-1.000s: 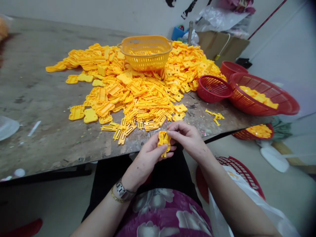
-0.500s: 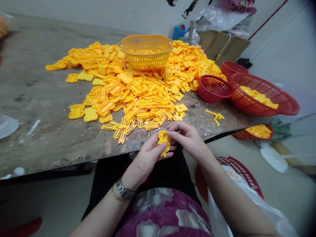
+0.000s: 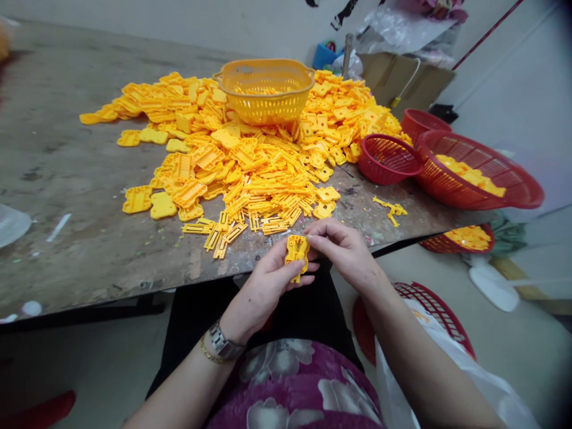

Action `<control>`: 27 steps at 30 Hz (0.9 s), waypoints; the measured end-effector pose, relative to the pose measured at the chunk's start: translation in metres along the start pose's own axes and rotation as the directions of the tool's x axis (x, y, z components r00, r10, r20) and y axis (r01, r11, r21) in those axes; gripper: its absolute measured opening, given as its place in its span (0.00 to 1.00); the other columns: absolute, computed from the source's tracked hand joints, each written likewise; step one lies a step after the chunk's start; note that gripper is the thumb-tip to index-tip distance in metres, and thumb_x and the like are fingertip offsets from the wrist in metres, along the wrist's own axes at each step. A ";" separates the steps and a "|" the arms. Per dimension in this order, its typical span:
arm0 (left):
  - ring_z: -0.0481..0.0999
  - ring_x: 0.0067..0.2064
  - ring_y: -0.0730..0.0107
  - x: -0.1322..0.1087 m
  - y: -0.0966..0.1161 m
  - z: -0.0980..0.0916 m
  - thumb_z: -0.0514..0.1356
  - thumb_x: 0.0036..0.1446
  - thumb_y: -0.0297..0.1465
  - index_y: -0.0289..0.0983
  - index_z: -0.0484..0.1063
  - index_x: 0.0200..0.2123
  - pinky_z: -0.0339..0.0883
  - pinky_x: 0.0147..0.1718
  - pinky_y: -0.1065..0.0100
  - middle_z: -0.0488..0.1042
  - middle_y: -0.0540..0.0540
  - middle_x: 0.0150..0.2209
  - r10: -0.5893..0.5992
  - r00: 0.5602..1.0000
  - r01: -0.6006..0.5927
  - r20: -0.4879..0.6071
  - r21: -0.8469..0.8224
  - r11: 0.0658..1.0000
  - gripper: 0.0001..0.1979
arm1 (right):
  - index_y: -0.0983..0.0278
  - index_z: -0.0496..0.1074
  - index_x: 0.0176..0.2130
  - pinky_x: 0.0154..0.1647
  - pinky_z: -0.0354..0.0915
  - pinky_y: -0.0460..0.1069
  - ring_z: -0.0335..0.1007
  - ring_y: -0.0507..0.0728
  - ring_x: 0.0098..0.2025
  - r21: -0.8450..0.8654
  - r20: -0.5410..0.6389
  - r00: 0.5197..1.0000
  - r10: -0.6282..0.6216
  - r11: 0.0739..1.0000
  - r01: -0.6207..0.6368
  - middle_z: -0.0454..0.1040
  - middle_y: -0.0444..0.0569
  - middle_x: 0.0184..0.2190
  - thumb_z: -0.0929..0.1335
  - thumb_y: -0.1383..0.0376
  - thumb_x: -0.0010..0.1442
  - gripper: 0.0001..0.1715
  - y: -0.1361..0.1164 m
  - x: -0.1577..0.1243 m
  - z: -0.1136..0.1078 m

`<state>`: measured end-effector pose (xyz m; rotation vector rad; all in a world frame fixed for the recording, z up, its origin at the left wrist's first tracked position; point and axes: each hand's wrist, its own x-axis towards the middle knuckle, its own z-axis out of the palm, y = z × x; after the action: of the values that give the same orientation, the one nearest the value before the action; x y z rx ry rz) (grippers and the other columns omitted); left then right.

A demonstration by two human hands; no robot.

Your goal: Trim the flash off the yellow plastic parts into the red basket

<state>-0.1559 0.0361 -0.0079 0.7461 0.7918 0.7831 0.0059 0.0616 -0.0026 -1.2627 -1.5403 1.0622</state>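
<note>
A small yellow plastic piece [image 3: 295, 257] with a hollow, ribbed inner side is held upright over my lap, just off the table's front edge. My left hand [image 3: 273, 275] grips it, thumb across its lower front and fingers behind. My right hand [image 3: 336, 245] is closed at its upper right edge, thumb and index finger pinched together; whether something small is between them cannot be made out. Beyond my hands, narrow slotted yellow strips [image 3: 223, 233] lie at the near end of a large pile of yellow parts [image 3: 263, 173].
A yellow basket [image 3: 268, 107] rests on the pile. Red baskets [image 3: 388, 159] stand at the table's right side, a wide one [image 3: 487, 173] holding yellow parts. Yellow branched scraps [image 3: 391, 210] lie near the right edge. Below right are a red basket and white bag [image 3: 473, 369].
The view has shifted slightly. My right hand's fingertips have moved a little at the piece's upper right corner, and my left hand still holds the piece.
</note>
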 end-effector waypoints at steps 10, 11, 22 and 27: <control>0.75 0.48 0.64 -0.001 0.002 0.002 0.58 0.58 0.29 0.41 0.67 0.51 0.70 0.44 0.65 0.70 0.45 0.53 -0.009 1.000 0.009 -0.012 -0.006 1.000 0.17 | 0.63 0.70 0.27 0.40 0.63 0.49 0.68 0.54 0.37 -0.027 0.004 0.999 -0.045 0.999 0.045 0.73 0.46 0.33 0.68 0.64 0.57 0.08 0.005 -0.001 0.004; 0.75 0.48 0.64 -0.001 0.002 0.002 0.58 0.58 0.29 0.41 0.67 0.51 0.70 0.44 0.65 0.70 0.45 0.53 -0.010 1.000 0.010 -0.016 -0.008 1.000 0.16 | 0.63 0.70 0.27 0.40 0.64 0.49 0.68 0.53 0.37 -0.030 0.001 0.999 -0.045 0.999 0.045 0.73 0.46 0.33 0.68 0.64 0.57 0.08 0.006 -0.001 0.005; 0.76 0.45 0.65 0.001 -0.003 0.001 0.61 0.56 0.31 0.41 0.69 0.47 0.70 0.43 0.65 0.72 0.45 0.50 -0.011 0.999 0.009 -0.051 -0.029 1.000 0.15 | 0.63 0.70 0.29 0.38 0.64 0.49 0.68 0.54 0.38 -0.119 -0.021 0.997 -0.077 0.990 0.074 0.72 0.47 0.35 0.67 0.66 0.58 0.05 0.009 -0.005 0.010; 0.76 0.44 0.65 0.002 -0.004 0.001 0.61 0.55 0.30 0.40 0.69 0.47 0.71 0.42 0.66 0.72 0.44 0.49 -0.003 0.999 0.001 -0.051 -0.030 1.000 0.15 | 0.63 0.70 0.30 0.36 0.63 0.48 0.68 0.53 0.36 -0.141 -0.031 0.996 -0.088 0.987 0.083 0.72 0.47 0.34 0.66 0.66 0.59 0.05 0.007 -0.008 0.011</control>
<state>-0.1529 0.0353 -0.0114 0.7005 0.8250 0.8136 -0.0019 0.0536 -0.0134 -1.2911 -1.6482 0.8845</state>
